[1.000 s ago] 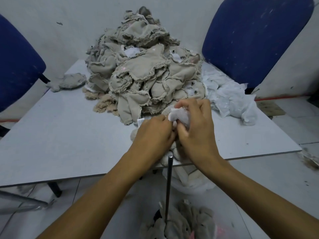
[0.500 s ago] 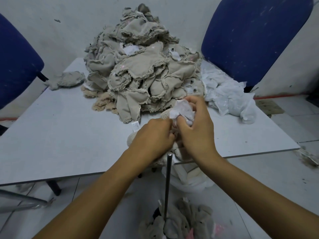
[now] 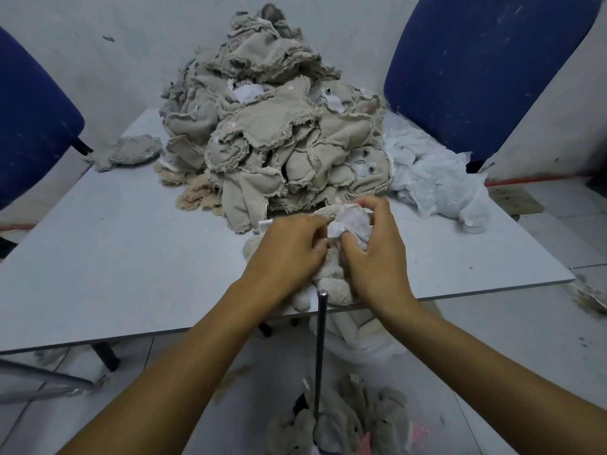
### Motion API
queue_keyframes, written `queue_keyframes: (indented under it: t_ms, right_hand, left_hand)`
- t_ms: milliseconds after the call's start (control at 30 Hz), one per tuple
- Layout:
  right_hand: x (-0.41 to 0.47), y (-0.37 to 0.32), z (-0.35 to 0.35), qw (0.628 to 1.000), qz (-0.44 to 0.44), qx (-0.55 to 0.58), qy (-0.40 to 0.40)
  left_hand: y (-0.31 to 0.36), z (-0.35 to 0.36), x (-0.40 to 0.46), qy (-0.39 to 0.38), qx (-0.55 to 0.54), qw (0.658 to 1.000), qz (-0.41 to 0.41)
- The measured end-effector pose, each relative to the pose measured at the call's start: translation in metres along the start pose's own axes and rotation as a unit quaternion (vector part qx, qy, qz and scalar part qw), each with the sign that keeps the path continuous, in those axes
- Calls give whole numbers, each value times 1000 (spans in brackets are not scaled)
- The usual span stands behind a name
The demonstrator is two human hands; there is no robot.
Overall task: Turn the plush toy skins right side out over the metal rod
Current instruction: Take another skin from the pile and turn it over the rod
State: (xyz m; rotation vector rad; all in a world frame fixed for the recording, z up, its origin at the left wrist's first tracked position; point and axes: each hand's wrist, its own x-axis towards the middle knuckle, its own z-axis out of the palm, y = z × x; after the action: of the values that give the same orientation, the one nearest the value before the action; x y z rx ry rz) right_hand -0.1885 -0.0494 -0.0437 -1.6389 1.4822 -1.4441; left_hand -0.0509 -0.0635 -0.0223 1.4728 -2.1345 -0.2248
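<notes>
Both hands work one beige plush toy skin (image 3: 331,277) at the table's (image 3: 115,257) near edge — the left hand (image 3: 289,254) grips its fuzzy body, the right hand (image 3: 377,254) pinches its white fabric part (image 3: 353,223). The upright metal rod (image 3: 320,353) stands just below them, tip free. A heap of inside-out skins (image 3: 279,133) fills the table's far side.

My workplace: small toy-sewing workshop. Heap of beige inside-out plush skins (image 3: 276,139) on plain grey table (image 3: 108,257), worn blue office chairs (image 3: 486,70), scuffed white wall (image 3: 131,44).
</notes>
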Motion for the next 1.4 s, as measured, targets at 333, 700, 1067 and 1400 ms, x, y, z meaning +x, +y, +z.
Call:
queue_keyframes:
  t_ms: [333, 700, 1067, 1400]
  right_hand:
    - [-9, 7, 5, 979, -149, -134, -38]
    - [-13, 8, 5, 963, -200, -169, -72]
    - [-11, 7, 8, 958, -193, -181, -107]
    - [-3, 6, -3, 987, -94, -35, -122]
  left_hand:
    - [-15, -12, 8, -94, -358, 901, -225]
    - [-24, -13, 6, -35, -439, 858, -263]
    - [-23, -14, 9, -8, -352, 917, -187]
    - [-26, -12, 7, -28, -345, 921, -179]
